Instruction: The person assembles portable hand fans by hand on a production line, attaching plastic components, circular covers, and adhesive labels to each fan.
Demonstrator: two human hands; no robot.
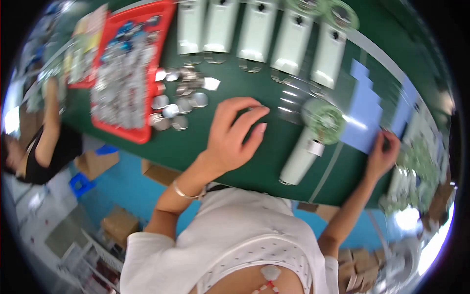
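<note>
My left hand [237,132] hovers over the green table with fingers bent and apart, and nothing shows in it. To its right lies a pale green device [297,164] shaped like a handheld fan, with a round green head [325,122] and a small white tag [316,147]. My right hand [383,154] is at the right side, by the edge of some blue-violet sheets [362,117]. Its fingertips are curled together; whatever they pinch, if anything, is too small to make out. Several similar pale green devices [255,32] stand in a row along the far side, metal loops toward me.
A red tray [147,132] full of small clear-wrapped pieces is at the left. Loose round silver pieces [170,110] lie beside it. Clear plastic film [292,100] is near the middle. More green devices [416,161] are piled at far right. Another person [46,142] works at far left.
</note>
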